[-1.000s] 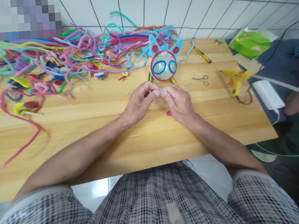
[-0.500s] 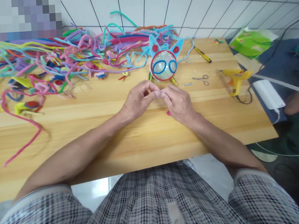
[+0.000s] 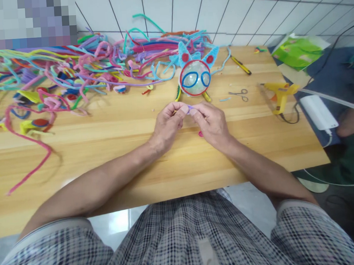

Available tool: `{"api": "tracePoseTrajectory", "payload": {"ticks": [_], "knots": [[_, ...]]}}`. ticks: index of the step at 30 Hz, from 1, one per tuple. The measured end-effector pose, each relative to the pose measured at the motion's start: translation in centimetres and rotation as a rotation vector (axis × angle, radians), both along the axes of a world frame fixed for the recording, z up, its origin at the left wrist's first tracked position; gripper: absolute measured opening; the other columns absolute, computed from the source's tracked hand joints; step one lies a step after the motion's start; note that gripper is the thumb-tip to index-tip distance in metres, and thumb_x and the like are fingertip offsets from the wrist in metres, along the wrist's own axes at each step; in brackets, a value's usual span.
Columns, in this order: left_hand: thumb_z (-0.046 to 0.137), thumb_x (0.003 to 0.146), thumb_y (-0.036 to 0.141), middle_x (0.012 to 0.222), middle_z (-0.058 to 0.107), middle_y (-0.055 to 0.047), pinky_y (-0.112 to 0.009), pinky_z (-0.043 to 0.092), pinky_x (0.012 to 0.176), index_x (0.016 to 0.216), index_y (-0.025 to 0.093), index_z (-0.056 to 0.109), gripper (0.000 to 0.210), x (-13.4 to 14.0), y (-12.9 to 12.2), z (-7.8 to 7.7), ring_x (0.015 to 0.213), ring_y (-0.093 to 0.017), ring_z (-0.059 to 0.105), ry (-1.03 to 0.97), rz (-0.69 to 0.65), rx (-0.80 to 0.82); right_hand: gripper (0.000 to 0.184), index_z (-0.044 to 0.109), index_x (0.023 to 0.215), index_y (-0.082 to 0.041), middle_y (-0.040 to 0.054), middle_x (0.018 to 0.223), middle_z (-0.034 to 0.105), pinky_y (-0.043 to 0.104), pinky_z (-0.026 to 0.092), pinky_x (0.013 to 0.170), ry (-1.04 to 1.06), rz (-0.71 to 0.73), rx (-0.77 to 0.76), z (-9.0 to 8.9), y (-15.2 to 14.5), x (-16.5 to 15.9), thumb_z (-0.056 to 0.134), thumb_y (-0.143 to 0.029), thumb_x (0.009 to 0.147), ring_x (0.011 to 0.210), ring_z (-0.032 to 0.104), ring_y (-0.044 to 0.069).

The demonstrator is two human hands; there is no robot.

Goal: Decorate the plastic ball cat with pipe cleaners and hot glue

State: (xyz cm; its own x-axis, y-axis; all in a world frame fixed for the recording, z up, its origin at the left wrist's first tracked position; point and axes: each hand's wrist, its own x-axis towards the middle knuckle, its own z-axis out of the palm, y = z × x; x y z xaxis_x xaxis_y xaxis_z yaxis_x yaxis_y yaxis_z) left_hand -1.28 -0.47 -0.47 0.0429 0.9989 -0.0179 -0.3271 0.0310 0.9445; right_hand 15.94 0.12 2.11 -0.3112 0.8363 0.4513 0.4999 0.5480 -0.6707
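A short purple pipe cleaner (image 3: 190, 108) shows between the fingertips of both my hands, over the middle of the wooden table. My left hand (image 3: 170, 120) pinches one side of it, and my right hand (image 3: 210, 120) pinches the other. Most of the piece is covered by fingers. Beside my right palm lies a small pink coil (image 3: 200, 134). Just beyond my hands stands a clear ball figure (image 3: 195, 78) with a red ring, blue eye loops, blue ears with red centres, and yellow-green legs.
Tangled, colourful pipe cleaners (image 3: 101, 69) cover the table's back left. Small scissors (image 3: 239, 95), a yellow utility knife (image 3: 241, 65) and a yellow glue gun (image 3: 279, 94) lie to the right. A white power adapter (image 3: 319, 112) and a green packet (image 3: 299, 51) are at the right edge.
My left hand has drawn slightly toward me and its fingers have curled more. More of the purple piece shows between my fingertips. The view has shifted slightly.
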Motion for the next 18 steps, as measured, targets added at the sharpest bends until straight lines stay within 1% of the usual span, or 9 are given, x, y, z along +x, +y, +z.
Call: {"api": "tracePoseTrajectory", "payload": {"ticks": [4, 8, 10, 11, 14, 16, 18], "knots": [[0.091, 0.095, 0.054, 0.069, 0.053, 0.006, -0.024, 0.044, 0.055, 0.095, 0.023, 0.070, 0.038, 0.0, -0.4, -0.1, 0.058, -0.010, 0.043, -0.014, -0.027, -0.001, 0.060, 0.070, 0.087, -0.025, 0.0025, 0.080, 0.065, 0.037, 0.049, 0.080, -0.016, 0.014, 0.021, -0.2, 0.1, 0.1, 0.047, -0.072, 0.116, 0.078, 0.059, 0.021], [0.093, 0.090, 0.061, 0.075, 0.059, 0.004, -0.024, 0.044, 0.057, 0.094, 0.022, 0.071, 0.045, -0.5, 0.4, -0.1, 0.061, -0.010, 0.046, -0.029, -0.110, 0.026, 0.054, 0.069, 0.084, -0.025, 0.0028, 0.080, 0.065, 0.037, 0.047, 0.078, -0.040, -0.007, 0.052, -0.2, 0.3, 0.4, 0.051, -0.063, 0.117, 0.078, 0.058, 0.021], [0.093, 0.087, 0.065, 0.078, 0.064, 0.002, -0.026, 0.045, 0.061, 0.091, 0.022, 0.072, 0.049, -1.2, 1.2, 0.2, 0.064, -0.011, 0.049, 0.072, -0.153, 0.106, 0.051, 0.068, 0.083, -0.025, 0.0030, 0.080, 0.065, 0.037, 0.047, 0.078, -0.076, -0.018, 0.063, -0.1, 0.5, 0.6, 0.051, -0.058, 0.118, 0.078, 0.059, 0.021], [0.093, 0.087, 0.066, 0.080, 0.067, 0.001, -0.027, 0.046, 0.065, 0.089, 0.021, 0.073, 0.049, -1.6, 1.7, 0.5, 0.068, -0.012, 0.052, 0.158, -0.161, 0.178, 0.049, 0.068, 0.083, -0.025, 0.0031, 0.081, 0.066, 0.037, 0.047, 0.078, -0.095, -0.013, 0.068, 0.0, 0.6, 0.7, 0.051, -0.057, 0.118, 0.078, 0.059, 0.021], [0.088, 0.094, 0.055, 0.087, 0.071, -0.003, -0.030, 0.048, 0.075, 0.086, 0.021, 0.074, 0.038, -2.9, 2.7, 1.3, 0.079, -0.016, 0.059, 0.441, -0.142, 0.409, 0.048, 0.069, 0.085, -0.025, 0.0031, 0.083, 0.066, 0.037, 0.046, 0.078, -0.127, 0.032, 0.064, 0.3, 0.7, 1.0, 0.052, -0.055, 0.118, 0.078, 0.059, 0.020], [0.082, 0.100, 0.046, 0.088, 0.072, -0.003, -0.031, 0.048, 0.077, 0.087, 0.021, 0.074, 0.030, -3.3, 2.9, 1.6, 0.081, -0.017, 0.060, 0.551, -0.133, 0.479, 0.051, 0.070, 0.086, -0.025, 0.0028, 0.083, 0.066, 0.037, 0.046, 0.078, -0.115, 0.059, 0.036, 0.5, 0.8, 1.1, 0.051, -0.059, 0.118, 0.078, 0.059, 0.020], [0.077, 0.103, 0.043, 0.089, 0.071, -0.003, -0.031, 0.049, 0.079, 0.089, 0.021, 0.072, 0.027, -3.3, 2.7, 1.6, 0.082, -0.017, 0.061, 0.571, -0.120, 0.491, 0.056, 0.071, 0.087, -0.025, 0.0024, 0.081, 0.066, 0.037, 0.047, 0.078, -0.084, 0.077, -0.012, 0.7, 0.8, 1.1, 0.050, -0.068, 0.117, 0.077, 0.059, 0.020]]}}
